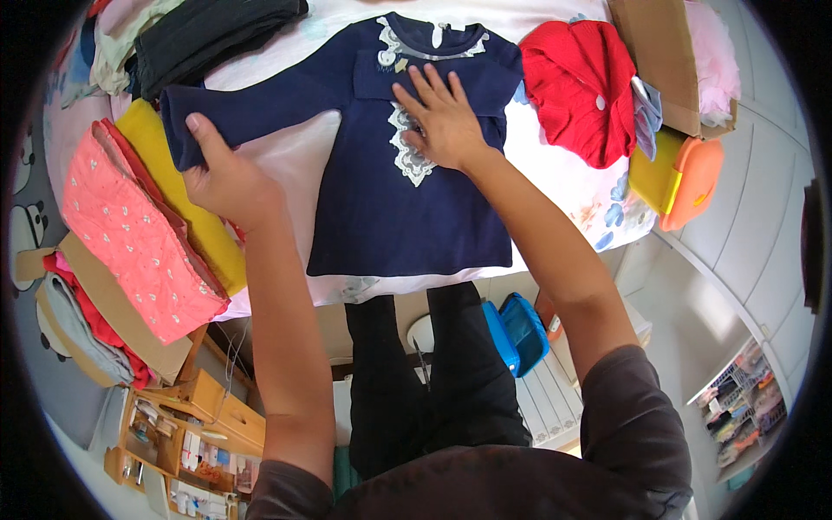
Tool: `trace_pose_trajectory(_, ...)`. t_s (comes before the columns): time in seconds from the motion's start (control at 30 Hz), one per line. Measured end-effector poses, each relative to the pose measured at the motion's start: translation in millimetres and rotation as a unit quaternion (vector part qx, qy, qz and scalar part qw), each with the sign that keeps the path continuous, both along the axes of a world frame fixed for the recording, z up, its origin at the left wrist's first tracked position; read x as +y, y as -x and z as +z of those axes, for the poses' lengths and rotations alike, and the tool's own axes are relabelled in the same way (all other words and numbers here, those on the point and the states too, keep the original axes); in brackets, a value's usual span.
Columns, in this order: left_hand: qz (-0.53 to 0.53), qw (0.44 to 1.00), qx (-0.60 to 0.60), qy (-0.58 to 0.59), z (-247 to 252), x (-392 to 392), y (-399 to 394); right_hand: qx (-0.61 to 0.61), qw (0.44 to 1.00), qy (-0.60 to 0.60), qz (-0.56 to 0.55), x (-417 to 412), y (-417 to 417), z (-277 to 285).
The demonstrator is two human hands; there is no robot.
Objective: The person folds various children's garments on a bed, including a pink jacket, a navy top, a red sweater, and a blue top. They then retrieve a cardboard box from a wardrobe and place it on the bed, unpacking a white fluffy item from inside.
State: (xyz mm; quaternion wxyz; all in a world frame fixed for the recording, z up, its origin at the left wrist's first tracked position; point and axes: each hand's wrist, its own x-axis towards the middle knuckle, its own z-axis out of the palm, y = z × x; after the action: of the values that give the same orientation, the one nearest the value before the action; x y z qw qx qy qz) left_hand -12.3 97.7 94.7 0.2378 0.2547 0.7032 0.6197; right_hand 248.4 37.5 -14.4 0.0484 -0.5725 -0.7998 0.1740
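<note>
A navy long-sleeved child's dress [409, 221] lies spread on a floral bedsheet [286, 162], neckline away from me. White lace trims its collar and runs down the chest, with small appliqués near the neck. My left hand [227, 179] grips the cuff of the sleeve [260, 110] on the left, which is stretched out sideways, thumb on top. The other sleeve [374, 78] lies folded across the chest, its cuff towards the left. Flat on the chest, partly over that folded sleeve and the lace, rests my right hand [448, 123] with fingers spread.
On the left lie a folded coral garment [136, 227], a yellow cloth [162, 156] and dark folded clothing [214, 42]. A cardboard box [117, 305] of clothes stands below them. At right are a red knit garment [578, 91], another cardboard box [663, 65] and an orange-and-yellow container [692, 182].
</note>
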Motion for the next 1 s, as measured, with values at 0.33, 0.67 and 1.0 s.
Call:
trace_pose_trajectory(0.33,-0.574,0.743,0.34,0.05,-26.1,-35.9,-183.3,0.387,0.774,-0.011,-0.501,-100.4,-75.5,8.8)
trace_pose_trajectory(0.67,-0.426,0.791,0.238,0.368,-125.4,-135.4,30.8,0.245,0.767,0.335,-0.49,-215.9,-82.4,-10.7)
trace_pose_trajectory(1.0,-0.331,0.804,-0.144,0.472,-81.0,-315.4,88.5,0.431,0.544,0.396,-0.601,-380.2,-100.9,29.8)
